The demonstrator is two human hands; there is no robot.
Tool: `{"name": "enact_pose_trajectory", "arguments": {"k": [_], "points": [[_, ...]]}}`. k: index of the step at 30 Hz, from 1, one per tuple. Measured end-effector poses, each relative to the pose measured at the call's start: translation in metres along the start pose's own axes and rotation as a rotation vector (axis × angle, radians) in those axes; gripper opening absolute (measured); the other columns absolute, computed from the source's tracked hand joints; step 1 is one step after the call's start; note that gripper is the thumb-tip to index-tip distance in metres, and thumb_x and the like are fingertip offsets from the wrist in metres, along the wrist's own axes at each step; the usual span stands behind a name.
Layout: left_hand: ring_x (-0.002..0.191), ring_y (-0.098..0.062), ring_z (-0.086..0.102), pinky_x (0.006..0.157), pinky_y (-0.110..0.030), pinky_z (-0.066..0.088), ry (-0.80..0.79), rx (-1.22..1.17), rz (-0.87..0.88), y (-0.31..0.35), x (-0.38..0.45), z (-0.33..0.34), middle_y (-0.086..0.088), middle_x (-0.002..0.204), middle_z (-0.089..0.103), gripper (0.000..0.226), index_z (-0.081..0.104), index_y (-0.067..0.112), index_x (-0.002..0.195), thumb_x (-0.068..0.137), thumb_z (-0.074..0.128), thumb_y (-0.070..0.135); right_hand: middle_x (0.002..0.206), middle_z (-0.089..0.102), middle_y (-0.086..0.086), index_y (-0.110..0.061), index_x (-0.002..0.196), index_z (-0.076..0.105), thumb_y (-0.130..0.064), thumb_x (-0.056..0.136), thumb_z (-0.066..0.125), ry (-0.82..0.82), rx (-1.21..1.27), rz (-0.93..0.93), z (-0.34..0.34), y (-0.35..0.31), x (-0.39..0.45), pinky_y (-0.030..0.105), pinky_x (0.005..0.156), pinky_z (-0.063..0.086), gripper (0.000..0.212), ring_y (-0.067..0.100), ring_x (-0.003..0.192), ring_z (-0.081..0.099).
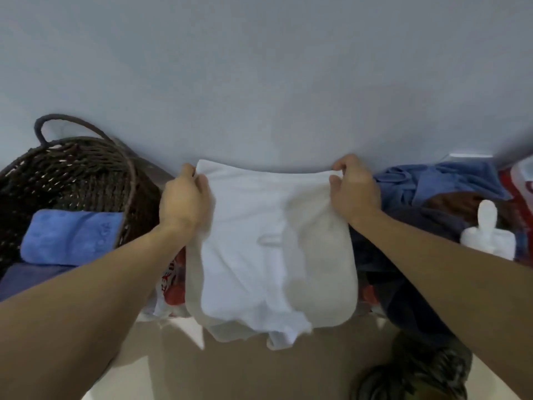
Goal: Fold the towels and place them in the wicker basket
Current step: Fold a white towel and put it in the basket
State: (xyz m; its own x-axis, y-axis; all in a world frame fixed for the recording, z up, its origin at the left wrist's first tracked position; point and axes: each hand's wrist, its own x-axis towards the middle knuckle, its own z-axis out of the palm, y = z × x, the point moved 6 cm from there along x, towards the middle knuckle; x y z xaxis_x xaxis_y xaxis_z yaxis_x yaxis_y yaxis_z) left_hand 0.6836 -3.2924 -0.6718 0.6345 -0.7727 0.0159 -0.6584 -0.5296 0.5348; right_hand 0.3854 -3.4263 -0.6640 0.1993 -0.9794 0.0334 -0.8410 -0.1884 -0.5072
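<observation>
A white towel (253, 243) hangs in front of me, stretched between both hands by its top edge. My left hand (184, 203) pinches the upper left corner and my right hand (353, 192) pinches the upper right corner. The towel's lower end droops in loose folds. At the left stands a dark wicker basket (86, 171) with a loop handle. A folded blue towel (72, 235) lies inside it on top of a darker blue one (26, 277).
A heap of blue and dark cloths (432, 192) lies to the right, with a white plastic object (487, 235) on it. A red and white printed bag (173, 287) shows behind the towel's left edge. A plain pale wall fills the background.
</observation>
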Motion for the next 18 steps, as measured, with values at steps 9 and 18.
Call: {"name": "enact_pose_trajectory", "arguments": {"k": [9,18], "points": [[0.062,-0.034,0.058,0.061,-0.039,0.041,0.152,0.117,0.048,-0.001,-0.007,0.006,-0.009,0.07,0.061,0.026,0.037,0.019,0.106,0.095,0.043,0.042,0.116,0.047,0.011,-0.014,0.108,0.051,-0.042,0.099,0.05,0.099,-0.111,0.011,0.006,0.012,-0.006,0.038,0.063,0.042,0.03,0.035,0.083,0.056],[0.111,-0.038,0.053,0.094,-0.052,0.045,0.039,-0.024,-0.032,0.013,-0.04,-0.016,-0.017,0.12,0.054,0.049,0.042,0.003,0.125,0.091,0.059,0.034,0.12,0.04,0.012,-0.01,0.111,0.048,-0.031,0.094,0.06,0.19,-0.017,0.046,-0.016,-0.011,-0.039,0.039,0.071,0.048,0.029,0.034,0.09,0.056]]}}
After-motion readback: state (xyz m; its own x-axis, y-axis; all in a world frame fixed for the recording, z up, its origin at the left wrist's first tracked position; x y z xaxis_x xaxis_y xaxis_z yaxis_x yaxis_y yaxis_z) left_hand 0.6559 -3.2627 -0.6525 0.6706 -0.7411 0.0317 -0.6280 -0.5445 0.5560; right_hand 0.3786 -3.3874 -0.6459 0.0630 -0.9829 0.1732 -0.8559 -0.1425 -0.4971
